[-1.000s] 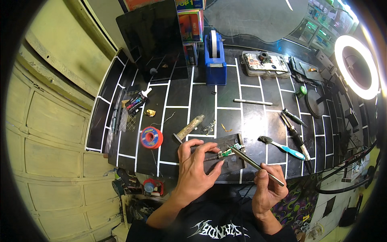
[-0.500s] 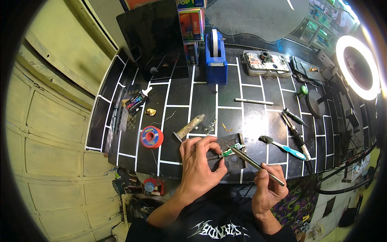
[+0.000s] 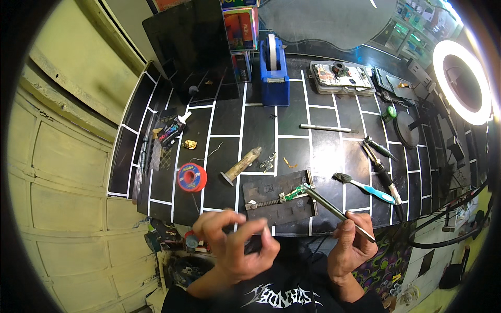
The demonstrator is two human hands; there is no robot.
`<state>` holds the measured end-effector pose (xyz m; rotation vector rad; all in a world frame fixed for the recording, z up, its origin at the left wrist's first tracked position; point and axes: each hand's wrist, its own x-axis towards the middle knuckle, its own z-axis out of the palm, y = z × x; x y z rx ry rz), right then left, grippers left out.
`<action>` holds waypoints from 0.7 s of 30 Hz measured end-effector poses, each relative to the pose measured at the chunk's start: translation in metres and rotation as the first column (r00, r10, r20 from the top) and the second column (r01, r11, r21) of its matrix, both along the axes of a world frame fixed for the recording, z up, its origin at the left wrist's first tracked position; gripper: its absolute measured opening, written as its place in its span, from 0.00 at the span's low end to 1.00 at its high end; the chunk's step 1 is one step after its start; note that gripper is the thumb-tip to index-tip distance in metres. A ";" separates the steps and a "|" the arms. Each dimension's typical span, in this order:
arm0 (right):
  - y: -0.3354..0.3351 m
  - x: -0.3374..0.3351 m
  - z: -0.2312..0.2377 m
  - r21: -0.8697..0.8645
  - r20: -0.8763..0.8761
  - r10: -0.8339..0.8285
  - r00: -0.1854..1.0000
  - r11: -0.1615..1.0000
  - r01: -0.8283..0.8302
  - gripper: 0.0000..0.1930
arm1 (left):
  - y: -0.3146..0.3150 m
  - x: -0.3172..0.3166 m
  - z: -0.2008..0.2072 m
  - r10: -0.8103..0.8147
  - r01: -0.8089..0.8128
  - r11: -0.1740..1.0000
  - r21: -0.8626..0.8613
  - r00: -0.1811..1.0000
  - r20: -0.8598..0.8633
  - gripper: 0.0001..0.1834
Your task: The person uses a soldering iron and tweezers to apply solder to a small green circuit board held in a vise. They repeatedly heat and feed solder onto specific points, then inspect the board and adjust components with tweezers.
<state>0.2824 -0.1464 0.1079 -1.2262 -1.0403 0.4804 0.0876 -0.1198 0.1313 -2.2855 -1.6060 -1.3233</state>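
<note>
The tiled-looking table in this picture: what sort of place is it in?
Probably a small electronics repair workshop. A green circuit board sits on a dark holder, what looks like a soldering iron lies to its right, and a red spool, likely solder, is on the left.

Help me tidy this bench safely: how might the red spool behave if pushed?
The red spool would probably slide rather than roll, as it appears to lie on its flat face. Stood on edge, its round shape could let it roll.

Ring light (image 3: 439, 68) at right, glare on tabletop (image 3: 327, 154), dark fisheye edges
</note>
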 end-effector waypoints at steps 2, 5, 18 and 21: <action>-0.001 -0.002 0.000 0.013 0.012 -0.001 1.000 1.000 0.001 0.08 | 0.008 0.002 -0.003 0.008 -0.004 0.990 -0.143 1.000 0.026 0.20; -0.006 -0.002 0.001 0.022 0.021 -0.010 1.000 1.000 0.009 0.08 | 0.018 0.007 -0.002 -0.074 0.061 0.981 -0.186 0.995 -0.064 0.19; -0.010 0.001 0.006 -0.011 0.015 -0.015 1.000 1.000 0.015 0.07 | 0.033 0.005 -0.005 -0.263 0.201 0.894 -0.400 0.959 -0.106 0.17; -0.012 -0.001 0.007 -0.017 0.004 -0.009 1.000 1.000 0.009 0.08 | 0.031 0.005 -0.004 -0.233 0.174 0.894 -0.414 0.968 -0.097 0.18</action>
